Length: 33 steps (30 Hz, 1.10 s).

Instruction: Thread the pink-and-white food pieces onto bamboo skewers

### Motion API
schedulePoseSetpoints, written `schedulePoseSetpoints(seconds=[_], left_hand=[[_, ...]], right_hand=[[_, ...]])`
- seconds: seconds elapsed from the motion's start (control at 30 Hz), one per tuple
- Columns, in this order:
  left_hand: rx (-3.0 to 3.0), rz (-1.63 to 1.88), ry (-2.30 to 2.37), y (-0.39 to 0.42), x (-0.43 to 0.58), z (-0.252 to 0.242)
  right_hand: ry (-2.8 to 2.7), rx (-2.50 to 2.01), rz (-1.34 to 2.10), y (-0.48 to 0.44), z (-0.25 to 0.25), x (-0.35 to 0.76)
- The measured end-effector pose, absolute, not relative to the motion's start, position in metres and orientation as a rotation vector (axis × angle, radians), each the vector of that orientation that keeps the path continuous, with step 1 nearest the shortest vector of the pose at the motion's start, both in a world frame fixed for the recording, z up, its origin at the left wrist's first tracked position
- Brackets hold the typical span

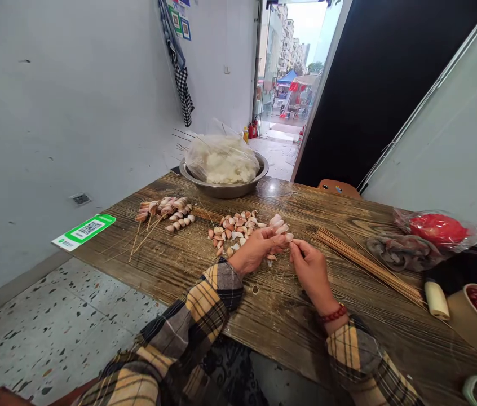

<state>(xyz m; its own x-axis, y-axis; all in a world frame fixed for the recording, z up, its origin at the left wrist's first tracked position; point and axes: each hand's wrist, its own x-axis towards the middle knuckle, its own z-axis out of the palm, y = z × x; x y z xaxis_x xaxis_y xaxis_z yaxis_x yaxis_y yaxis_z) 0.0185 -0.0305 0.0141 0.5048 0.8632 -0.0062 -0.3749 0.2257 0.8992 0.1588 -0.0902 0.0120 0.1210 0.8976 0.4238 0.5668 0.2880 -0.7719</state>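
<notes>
Above the middle of the wooden table (pixel 171 265), my left hand (pixel 257 249) is closed around a short row of garlic cloves (pixel 279 225) that curves out past its fingertips. Beside the nearest clove, my right hand (pixel 309 268) has thumb and forefinger pinched together; what is between them is too small to make out. A heap of loose garlic cloves (pixel 232 225) lies on the table just behind and left of my left hand. Farther left rest several skewers threaded with garlic cloves (pixel 175 210), their thin sticks pointing toward me.
A metal basin (pixel 228 189) with a plastic bag (pixel 221 160) of pale food stands at the back. Right of my hands lie bamboo skewers (pixel 369 268), a grey cloth (pixel 405 252), a red bagged item (pixel 437 228) and a tub of dark red pieces (pixel 471 324). A green QR card (pixel 84 231) sits at the left edge.
</notes>
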Motion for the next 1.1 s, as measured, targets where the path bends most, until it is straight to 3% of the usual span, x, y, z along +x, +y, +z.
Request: schedulePoseSetpoints(seconds=[0.47,1.1], left_hand=[[0.872,1.052,0.581,-0.031,0.019,0.019],[0.660,1.061,0.436,-0.038,0.029,0.019]], right_hand=[[-1.571,-1.363,0.559,-0.091,0.011,0.156],[-1.536,-1.266,0.498,-0.089,0.001,0.150]])
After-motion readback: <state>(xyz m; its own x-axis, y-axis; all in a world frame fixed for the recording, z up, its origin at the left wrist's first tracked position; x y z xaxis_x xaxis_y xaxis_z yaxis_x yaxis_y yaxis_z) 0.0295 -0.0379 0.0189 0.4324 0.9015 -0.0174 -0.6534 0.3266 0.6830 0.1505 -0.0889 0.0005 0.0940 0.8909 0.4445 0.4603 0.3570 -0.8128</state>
